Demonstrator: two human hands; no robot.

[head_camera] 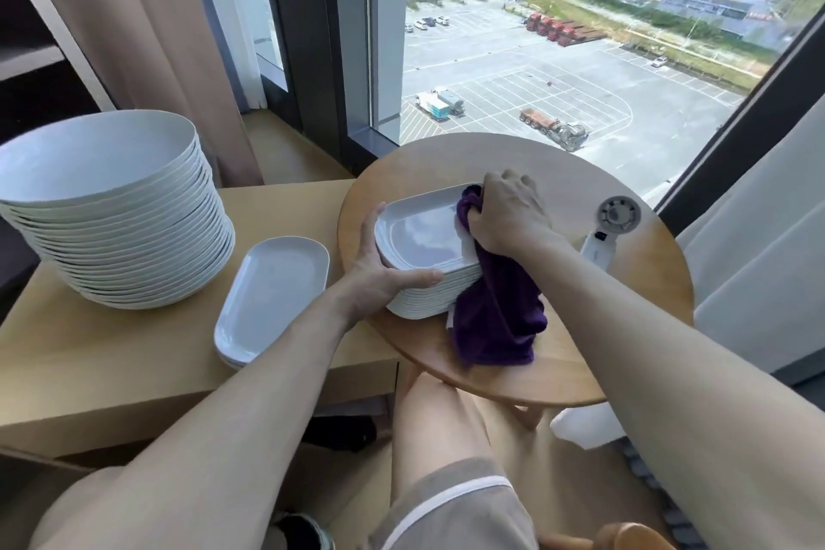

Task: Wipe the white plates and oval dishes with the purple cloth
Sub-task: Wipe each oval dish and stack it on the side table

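Observation:
A stack of white oval dishes (424, 237) stands on the round wooden table (580, 353). My left hand (379, 277) grips the stack's near left corner, thumb along the front edge. My right hand (509, 210) is shut on the purple cloth (495, 317) and presses it onto the right end of the top dish; the rest of the cloth hangs down over the stack's side onto the table. Two oval dishes (268, 295) lie stacked on the light wooden desk (111, 353) to the left. A tall stack of round white plates (111, 210) stands further left.
A small white hand-held fan (611, 228) lies on the round table's right side. A large window is straight ahead, beige curtains hang behind the plates, and a white curtain hangs on the right. My knees are under the table's near edge.

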